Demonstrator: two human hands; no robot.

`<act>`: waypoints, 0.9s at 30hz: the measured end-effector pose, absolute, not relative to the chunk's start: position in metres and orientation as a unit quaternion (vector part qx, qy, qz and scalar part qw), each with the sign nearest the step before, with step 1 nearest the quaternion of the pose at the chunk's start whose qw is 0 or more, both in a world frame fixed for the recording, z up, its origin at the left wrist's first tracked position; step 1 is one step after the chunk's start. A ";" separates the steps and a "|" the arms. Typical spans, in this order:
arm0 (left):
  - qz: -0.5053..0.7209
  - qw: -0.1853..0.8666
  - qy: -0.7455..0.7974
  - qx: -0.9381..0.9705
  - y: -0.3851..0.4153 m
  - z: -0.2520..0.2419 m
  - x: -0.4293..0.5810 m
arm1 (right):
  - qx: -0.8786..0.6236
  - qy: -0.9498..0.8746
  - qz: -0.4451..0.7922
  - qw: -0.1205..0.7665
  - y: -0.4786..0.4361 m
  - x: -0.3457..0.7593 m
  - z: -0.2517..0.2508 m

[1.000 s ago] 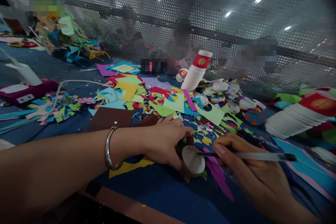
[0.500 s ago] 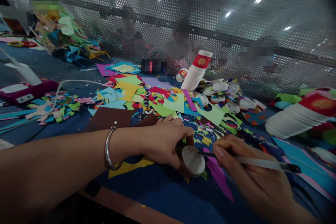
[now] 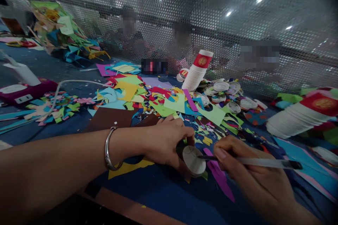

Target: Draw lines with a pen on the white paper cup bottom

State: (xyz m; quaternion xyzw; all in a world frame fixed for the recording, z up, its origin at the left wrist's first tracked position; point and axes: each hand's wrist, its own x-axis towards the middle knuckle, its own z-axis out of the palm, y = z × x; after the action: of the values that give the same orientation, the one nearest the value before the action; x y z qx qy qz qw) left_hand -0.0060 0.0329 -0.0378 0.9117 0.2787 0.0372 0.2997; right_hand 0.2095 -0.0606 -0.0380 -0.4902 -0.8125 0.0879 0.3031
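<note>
— What's she holding near the table's [image 3: 169, 197] front edge?
— Left hand [image 3: 165, 142] pins a white paper disc [image 3: 194, 160]; right hand [image 3: 253, 175] grips a pen [image 3: 261, 162], tip on it.
— I'd press the disc flat, I think, and draw slowly.

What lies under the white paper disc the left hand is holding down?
A green scrap and a purple strip poke out beneath the disc; whatever lies directly under it is hidden by the disc and left hand.

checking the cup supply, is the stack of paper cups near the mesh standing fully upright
No, the stack of paper cups leans to the right, its red-banded top tilted toward the mesh screen.
</note>
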 end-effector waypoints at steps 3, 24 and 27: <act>0.034 0.302 0.282 0.910 0.033 -0.036 -0.005 | -0.509 -0.793 0.130 0.308 -0.061 0.213 -0.041; 0.041 0.306 0.282 0.908 0.034 -0.040 -0.005 | -0.544 -0.769 0.166 0.292 -0.059 0.212 -0.035; 0.039 0.301 0.281 0.910 0.033 -0.039 -0.006 | -0.544 -0.772 0.153 0.292 -0.060 0.214 -0.036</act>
State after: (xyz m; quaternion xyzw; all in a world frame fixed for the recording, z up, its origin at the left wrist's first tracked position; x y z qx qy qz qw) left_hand -0.0056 0.0334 -0.0394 0.9102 0.2812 0.0389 0.3014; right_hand 0.2136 -0.0599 -0.0361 -0.5441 -0.7718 0.1529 0.2915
